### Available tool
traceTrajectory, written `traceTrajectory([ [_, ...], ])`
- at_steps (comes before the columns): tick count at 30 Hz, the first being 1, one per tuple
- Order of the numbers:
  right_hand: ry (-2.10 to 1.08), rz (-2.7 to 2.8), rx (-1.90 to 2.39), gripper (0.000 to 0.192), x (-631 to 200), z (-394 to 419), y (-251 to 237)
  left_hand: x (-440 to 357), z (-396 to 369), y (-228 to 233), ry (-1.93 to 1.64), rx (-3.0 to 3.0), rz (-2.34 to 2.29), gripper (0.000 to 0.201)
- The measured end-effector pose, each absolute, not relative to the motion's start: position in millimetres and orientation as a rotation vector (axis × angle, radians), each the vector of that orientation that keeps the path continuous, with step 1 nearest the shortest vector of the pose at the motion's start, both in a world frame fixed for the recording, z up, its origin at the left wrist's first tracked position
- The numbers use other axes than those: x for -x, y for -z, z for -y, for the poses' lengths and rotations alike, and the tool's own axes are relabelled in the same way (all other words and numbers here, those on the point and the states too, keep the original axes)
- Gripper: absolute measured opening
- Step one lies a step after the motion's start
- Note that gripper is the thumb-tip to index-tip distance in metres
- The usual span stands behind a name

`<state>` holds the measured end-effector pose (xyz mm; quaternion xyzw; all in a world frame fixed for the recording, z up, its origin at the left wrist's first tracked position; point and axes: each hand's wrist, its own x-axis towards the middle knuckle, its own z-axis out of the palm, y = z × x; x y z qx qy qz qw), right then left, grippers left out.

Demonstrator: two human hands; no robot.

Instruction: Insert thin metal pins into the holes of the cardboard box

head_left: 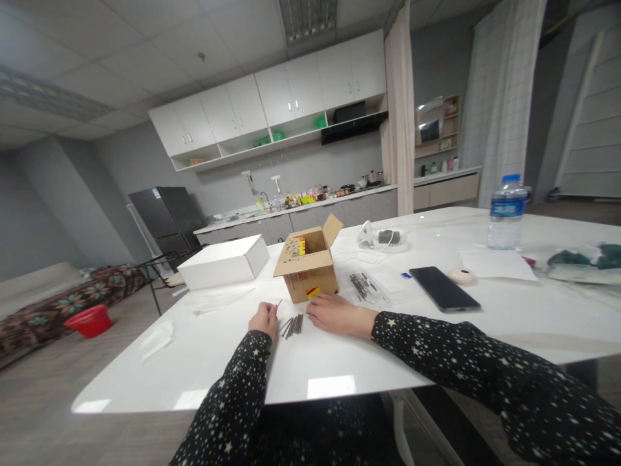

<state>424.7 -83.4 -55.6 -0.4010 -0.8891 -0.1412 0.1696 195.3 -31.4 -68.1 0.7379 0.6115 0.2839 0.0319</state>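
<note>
My left hand (263, 319) pinches one thin metal nail that sticks up near its fingertips. Just right of it a small heap of several nails (292, 325) lies on the white table (339, 362). My right hand (334, 313) rests flat on the table beside that heap, its fingers close to the nails. An open cardboard box (307, 266) with holes punched in one flap stands directly behind both hands. A clear bag holding more nails (365, 285) lies to the right of the box.
A white closed box (224, 261) sits at the back left. A dark phone (444, 288), a sheet of paper (499, 265) and a water bottle (506, 212) are on the right. Crumpled tissue (156, 338) lies near the left edge. A red basin (90, 320) is on the floor.
</note>
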Motion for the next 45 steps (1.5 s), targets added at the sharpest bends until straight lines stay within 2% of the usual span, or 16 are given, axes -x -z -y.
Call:
traceTrajectory([
  [7,0.387,2.542,1.15,0.026,-425,82,58,-197,37,63,-1.123,-2.209,-1.676,0.013],
  [14,0.404,2.534,1.159,0.027,-426,79,61,-196,32,61,-1.203,-2.18,-1.609,0.027],
  [21,0.405,2.548,1.139,0.028,-426,77,62,-197,31,60,-1.447,-2.018,-1.399,0.044],
  [30,0.43,2.524,1.141,0.025,-426,79,61,-201,35,50,-1.604,-1.877,-1.227,0.051],
  [35,0.415,2.522,1.143,0.028,-430,78,58,-211,38,29,-1.789,-1.825,-1.14,0.048],
  [45,0.439,2.547,1.132,0.026,-434,79,57,-236,45,-43,-1.964,-1.859,-0.851,0.044],
])
